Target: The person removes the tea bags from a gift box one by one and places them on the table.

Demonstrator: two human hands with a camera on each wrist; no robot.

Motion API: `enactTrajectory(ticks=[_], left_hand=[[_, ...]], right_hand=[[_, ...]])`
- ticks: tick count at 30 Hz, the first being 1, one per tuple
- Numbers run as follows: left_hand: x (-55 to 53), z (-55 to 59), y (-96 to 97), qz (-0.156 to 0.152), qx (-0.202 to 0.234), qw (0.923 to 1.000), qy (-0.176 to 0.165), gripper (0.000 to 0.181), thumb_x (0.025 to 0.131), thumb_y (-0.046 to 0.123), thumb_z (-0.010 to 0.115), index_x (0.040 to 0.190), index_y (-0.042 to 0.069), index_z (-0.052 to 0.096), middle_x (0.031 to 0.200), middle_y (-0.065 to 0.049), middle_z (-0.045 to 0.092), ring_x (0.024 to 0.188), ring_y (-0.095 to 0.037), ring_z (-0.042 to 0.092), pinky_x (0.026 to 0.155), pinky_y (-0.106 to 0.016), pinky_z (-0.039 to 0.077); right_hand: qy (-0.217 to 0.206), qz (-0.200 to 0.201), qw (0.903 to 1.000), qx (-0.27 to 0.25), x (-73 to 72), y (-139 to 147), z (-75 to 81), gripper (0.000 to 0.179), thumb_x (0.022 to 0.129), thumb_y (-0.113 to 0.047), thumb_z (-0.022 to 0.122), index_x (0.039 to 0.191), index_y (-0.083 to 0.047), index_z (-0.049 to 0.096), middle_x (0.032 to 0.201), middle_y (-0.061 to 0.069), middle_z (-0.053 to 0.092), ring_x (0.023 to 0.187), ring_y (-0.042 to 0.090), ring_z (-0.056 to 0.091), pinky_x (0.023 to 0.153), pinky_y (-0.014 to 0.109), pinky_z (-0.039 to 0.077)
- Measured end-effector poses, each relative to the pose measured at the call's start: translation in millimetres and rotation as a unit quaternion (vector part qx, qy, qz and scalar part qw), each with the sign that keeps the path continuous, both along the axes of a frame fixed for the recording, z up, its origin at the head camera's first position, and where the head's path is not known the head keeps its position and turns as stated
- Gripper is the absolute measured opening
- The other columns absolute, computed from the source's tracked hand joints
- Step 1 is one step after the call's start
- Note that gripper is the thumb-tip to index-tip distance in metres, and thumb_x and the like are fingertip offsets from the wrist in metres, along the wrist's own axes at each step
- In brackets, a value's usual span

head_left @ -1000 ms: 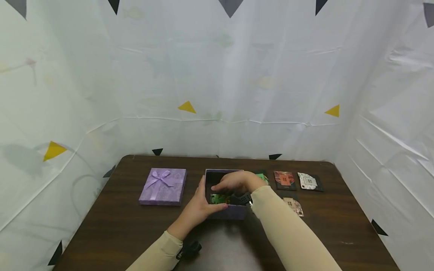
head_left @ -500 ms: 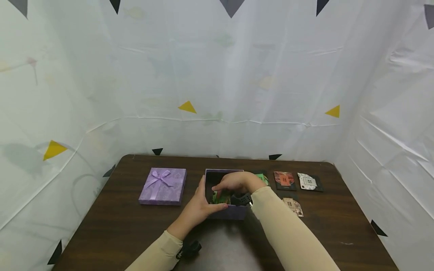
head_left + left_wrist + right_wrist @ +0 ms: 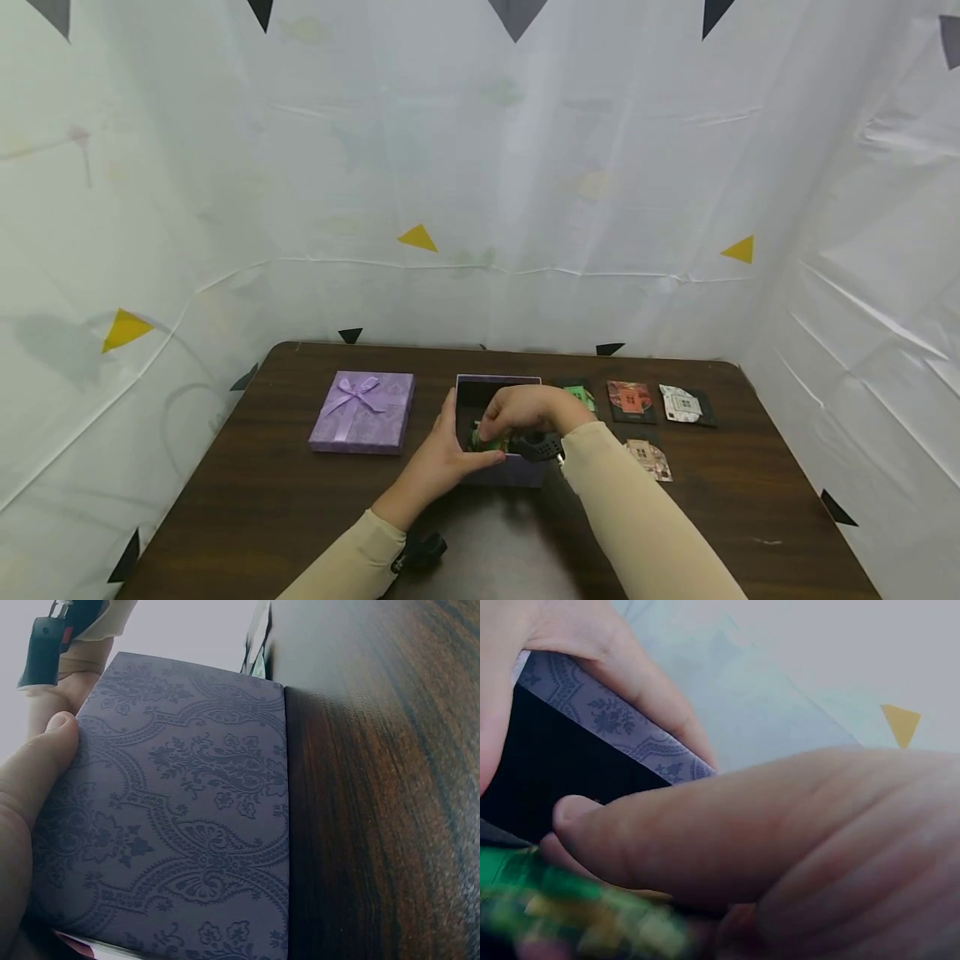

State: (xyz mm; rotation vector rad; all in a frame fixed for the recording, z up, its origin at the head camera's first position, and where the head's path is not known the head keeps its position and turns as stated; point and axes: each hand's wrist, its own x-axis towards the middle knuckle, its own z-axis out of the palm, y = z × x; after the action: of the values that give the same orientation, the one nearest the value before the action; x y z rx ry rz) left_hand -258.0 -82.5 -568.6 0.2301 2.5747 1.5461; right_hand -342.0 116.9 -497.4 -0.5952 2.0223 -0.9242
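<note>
An open purple gift box (image 3: 504, 473) with a dark inside stands mid-table. My left hand (image 3: 441, 458) grips its near left corner, fingers along the left wall and thumb over the near edge. The left wrist view shows the box's embossed floral outer wall (image 3: 187, 802) and the thumb on its edge. Inside the box, my right hand (image 3: 529, 408) pinches a shiny green packet (image 3: 585, 911) between thumb and fingers. Part of the packet is hidden by the hand in the head view, and it is blurred in the right wrist view.
Left of the box lies its purple lid (image 3: 362, 414) with a ribbon bow. To the right lie several small packets: a green one (image 3: 581, 395), a red one (image 3: 631, 401), a white one (image 3: 684, 404) and a beige one (image 3: 649, 458). A white curtain (image 3: 480, 167) hangs behind the dark table.
My right fingers have drawn together and curled onto the green packet, which has tilted inside the box. My left hand has stayed on the box.
</note>
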Motion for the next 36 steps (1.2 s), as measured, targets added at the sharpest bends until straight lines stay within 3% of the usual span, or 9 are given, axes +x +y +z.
enactTrajectory(ticks=[4,8,15,19,23,30,33,36], left_hand=[[0.6,0.9,-0.8,-0.003,0.004,1.0,0.004,0.145,0.079,0.064,0.093,0.177,0.025,-0.007,0.182,-0.023,0.011,0.166,-0.047,0.024,0.125,-0.071,0.035],[0.7,0.7,-2.1,-0.005,0.008,0.9999,0.012,0.145,0.079,0.066,0.092,0.177,0.027,-0.007,0.183,-0.02,0.012,0.165,-0.045,0.026,0.125,-0.07,0.036],[-0.6,-1.1,-2.1,-0.014,0.015,0.9996,0.019,0.144,0.08,0.064,0.092,0.177,0.024,-0.006,0.183,-0.019,0.013,0.165,-0.041,0.028,0.126,-0.068,0.036],[-1.3,-1.4,-1.6,-0.016,0.024,0.9991,0.032,0.141,0.08,0.059,0.094,0.177,0.026,-0.003,0.181,-0.019,0.019,0.162,-0.041,0.035,0.124,-0.068,0.038],[-1.1,-3.0,-1.2,-0.013,0.017,0.9993,0.03,0.141,0.081,0.058,0.094,0.177,0.026,-0.004,0.181,-0.02,0.019,0.161,-0.042,0.036,0.123,-0.069,0.039],[-1.6,-3.8,-0.1,-0.01,0.023,0.9991,0.033,0.139,0.082,0.053,0.095,0.177,0.026,-0.001,0.18,-0.018,0.022,0.159,-0.041,0.039,0.123,-0.067,0.039],[-1.4,-2.2,-0.2,0.001,0.011,0.9998,0.019,0.142,0.079,0.059,0.095,0.177,0.025,-0.002,0.182,-0.019,0.019,0.164,-0.043,0.032,0.126,-0.069,0.035],[-1.7,-1.1,-0.6,0.006,-0.003,0.9999,0.008,0.145,0.077,0.065,0.094,0.177,0.024,-0.003,0.183,-0.02,0.015,0.166,-0.044,0.026,0.128,-0.07,0.031]], right_hand=[[-0.01,-0.036,0.9981,-0.049,4.6,5,-1.6,0.027,0.101,-0.007,0.074,0.127,-0.002,0.077,0.104,0.005,0.073,0.069,0.014,0.062,0.068,0.028,0.057],[0.022,-0.061,0.9944,-0.083,7.7,8,-3.7,0.032,0.101,-0.011,0.076,0.133,-0.008,0.073,0.089,0.002,0.065,0.058,0.012,0.051,0.06,0.026,0.051],[0.041,-0.093,0.9886,-0.112,12.8,12,-8.5,0.026,0.105,-0.021,0.074,0.129,-0.01,0.074,0.09,0.001,0.07,0.058,0.012,0.056,0.057,0.026,0.049],[0.074,-0.103,0.9829,-0.133,16.4,17,-11.0,0.031,0.107,-0.023,0.072,0.136,-0.013,0.072,0.087,0.004,0.067,0.059,0.016,0.058,0.055,0.028,0.048],[0.119,-0.127,0.9728,-0.153,22.7,19,-12.3,0.03,0.11,-0.025,0.067,0.138,-0.015,0.073,0.089,0.011,0.069,0.064,0.024,0.065,0.061,0.035,0.055],[0.219,-0.171,0.9491,-0.149,35.8,22,-11.7,0.017,0.109,-0.03,0.07,0.12,-0.019,0.077,0.103,0.008,0.073,0.072,0.027,0.075,0.07,0.048,0.063],[0.239,-0.193,0.9371,-0.166,42.8,27,-11.3,0.014,0.108,-0.024,0.071,0.121,-0.02,0.076,0.096,0.01,0.074,0.072,0.027,0.075,0.068,0.045,0.064],[0.242,-0.217,0.9254,-0.196,48.3,33,-14.4,0.025,0.108,-0.013,0.07,0.132,-0.019,0.071,0.093,0.014,0.073,0.071,0.026,0.074,0.066,0.039,0.065]])
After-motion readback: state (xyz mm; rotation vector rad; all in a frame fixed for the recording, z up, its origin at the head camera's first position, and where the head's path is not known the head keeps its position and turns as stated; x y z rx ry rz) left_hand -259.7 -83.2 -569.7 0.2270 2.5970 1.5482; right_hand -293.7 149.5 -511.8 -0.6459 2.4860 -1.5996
